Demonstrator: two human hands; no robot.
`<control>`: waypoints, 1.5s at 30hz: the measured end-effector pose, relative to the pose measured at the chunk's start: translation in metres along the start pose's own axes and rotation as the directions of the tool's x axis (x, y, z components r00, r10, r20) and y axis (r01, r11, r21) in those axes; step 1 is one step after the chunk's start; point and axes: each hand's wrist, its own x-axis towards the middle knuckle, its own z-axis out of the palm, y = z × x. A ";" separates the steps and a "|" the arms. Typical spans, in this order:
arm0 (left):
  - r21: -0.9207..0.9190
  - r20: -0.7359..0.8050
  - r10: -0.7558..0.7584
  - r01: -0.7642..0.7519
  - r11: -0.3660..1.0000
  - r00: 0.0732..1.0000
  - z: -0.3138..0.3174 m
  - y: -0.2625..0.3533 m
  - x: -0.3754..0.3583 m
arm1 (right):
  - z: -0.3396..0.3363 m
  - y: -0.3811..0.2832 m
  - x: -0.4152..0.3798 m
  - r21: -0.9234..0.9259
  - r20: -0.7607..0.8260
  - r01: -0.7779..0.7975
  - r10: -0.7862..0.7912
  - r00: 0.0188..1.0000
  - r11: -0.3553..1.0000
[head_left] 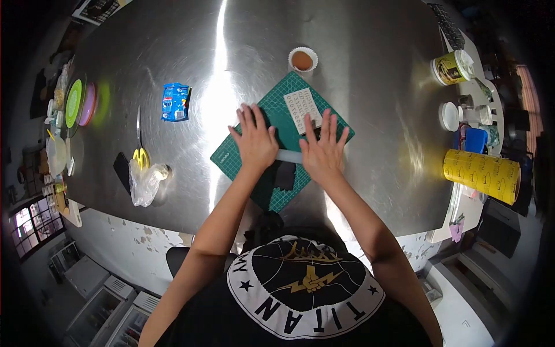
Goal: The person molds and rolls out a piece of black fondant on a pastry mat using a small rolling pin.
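My left hand (255, 140) lies palm down with its fingers spread over one end of a pale, smooth rolling pin (289, 156). On the pin's other end rests my right hand (325, 151), flat and with fingers stretched out. Only the middle of the pin shows between them. A flat black piece (284, 176), perhaps dough or clay, sticks out below the pin on a green cutting mat (231, 151). Just beyond my right fingertips, a pale plate with rows of letters and digits (302, 107) lies on the mat, partly covered by those fingers.
A white fluted cup with brown contents (302, 59) stands beyond the mat. To the left lie a blue packet (175, 102), yellow-handled scissors (140, 155) and a crumpled clear bag (145, 182). A yellow roll (481, 175) and a tub (452, 67) are at the right edge.
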 end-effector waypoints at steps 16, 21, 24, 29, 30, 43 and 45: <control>0.016 -0.047 0.033 -0.033 0.999 0.998 -0.002 -0.008 -0.023 | 0.011 -0.007 -0.017 0.021 0.058 0.015 -0.016 0.998 1.000; -0.067 -0.070 0.033 -0.037 0.997 0.997 0.000 -0.004 0.007 | 0.010 -0.001 0.003 0.048 -0.040 -0.048 0.050 0.998 0.998; 0.005 -0.027 0.059 -0.059 0.998 0.998 0.000 -0.008 -0.016 | 0.012 -0.006 -0.016 0.029 0.006 -0.013 0.013 1.000 1.000; -0.042 -0.058 0.066 -0.069 0.997 0.996 0.002 -0.006 0.016 | 0.013 -0.002 0.003 0.045 -0.094 -0.024 0.029 0.995 0.999; 0.000 -0.077 0.056 -0.056 0.998 0.995 0.004 -0.004 0.026 | 0.013 -0.001 0.008 0.043 -0.107 -0.031 0.035 0.994 0.999; -0.016 -0.106 0.097 -0.099 0.995 0.990 -0.001 -0.004 0.025 | 0.005 -0.007 -0.003 0.013 -0.139 0.021 -0.019 0.990 1.000; -0.241 -0.224 0.192 -0.246 0.939 0.955 -0.002 -0.013 0.006 | 0.003 -0.012 -0.031 0.020 -0.144 0.063 -0.060 0.988 0.998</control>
